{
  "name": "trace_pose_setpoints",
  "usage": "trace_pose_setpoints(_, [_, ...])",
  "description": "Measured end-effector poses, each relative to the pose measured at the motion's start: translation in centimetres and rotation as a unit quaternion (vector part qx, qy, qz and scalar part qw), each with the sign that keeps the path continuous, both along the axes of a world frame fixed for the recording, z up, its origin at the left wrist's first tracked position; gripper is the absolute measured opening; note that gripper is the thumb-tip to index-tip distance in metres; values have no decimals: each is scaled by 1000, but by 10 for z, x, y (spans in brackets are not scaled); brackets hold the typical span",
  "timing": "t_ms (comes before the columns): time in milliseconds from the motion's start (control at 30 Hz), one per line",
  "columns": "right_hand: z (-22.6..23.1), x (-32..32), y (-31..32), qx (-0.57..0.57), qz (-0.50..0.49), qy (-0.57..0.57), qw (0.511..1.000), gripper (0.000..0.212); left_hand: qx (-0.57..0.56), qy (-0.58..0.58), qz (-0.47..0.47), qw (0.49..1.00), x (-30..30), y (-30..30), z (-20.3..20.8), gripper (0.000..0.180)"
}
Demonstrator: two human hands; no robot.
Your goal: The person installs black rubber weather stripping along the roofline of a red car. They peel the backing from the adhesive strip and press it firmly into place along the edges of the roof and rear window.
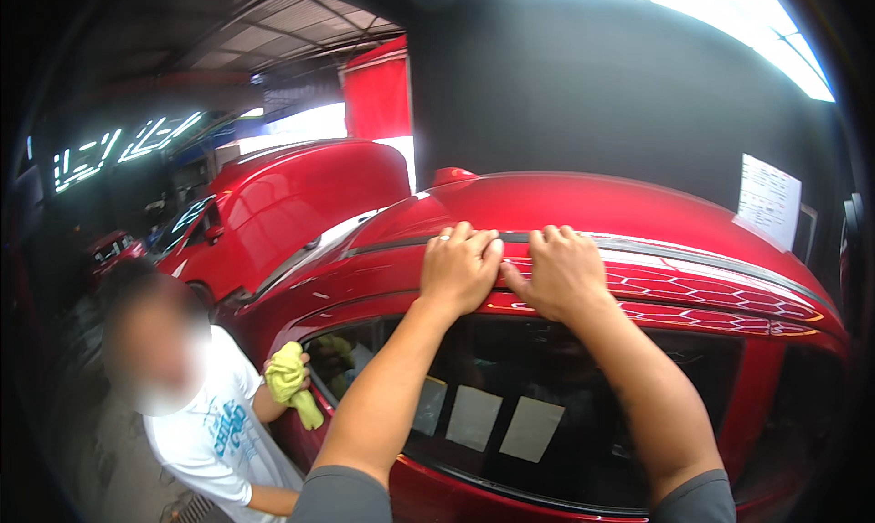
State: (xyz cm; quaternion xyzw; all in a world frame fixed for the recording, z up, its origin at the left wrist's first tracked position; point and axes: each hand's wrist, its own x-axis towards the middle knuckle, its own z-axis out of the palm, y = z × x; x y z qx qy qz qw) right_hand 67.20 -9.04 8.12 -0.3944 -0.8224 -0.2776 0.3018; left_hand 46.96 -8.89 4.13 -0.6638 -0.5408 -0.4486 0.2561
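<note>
Both my arms reach up to the roof edge of a red car. My left hand bends over the black roof trim strip, fingers curled and close together, with a ring on one finger. Right beside it, my right hand lies over the same strip, its fingers curled and its thumb pointing toward the left hand. The two hands nearly touch. The fingertips bend over the strip and are partly hidden. Below my arms is the dark side window, showing pale rectangular reflections.
At the left a person in a white T-shirt stands against the car, holding a yellow-green cloth. Another red car stands behind. A printed white sheet is at the right, before a dark wall. A red curtain hangs farther back.
</note>
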Motion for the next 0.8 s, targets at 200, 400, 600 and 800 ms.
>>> trace_pose_setpoints(200, [28, 62, -20, -93, -12, -70, 993, 65, -2, 51, 70, 996, -35, -12, -12, 55])
trace_pose_setpoints(400, [2, 276, -20, 36, -105, 95, 989, 58, -17, -74, 107, 991, -177, -11, -39, 59])
trace_pose_setpoints(600, [-9, 342, -2, 7, -153, 167, 974, 51, 17, -82, 106, 991, -204, -20, -55, 51])
trace_pose_setpoints(800, [-9, 358, -21, 10, -222, 127, 967, 53, -12, -89, 56, 994, -197, 3, -60, 47])
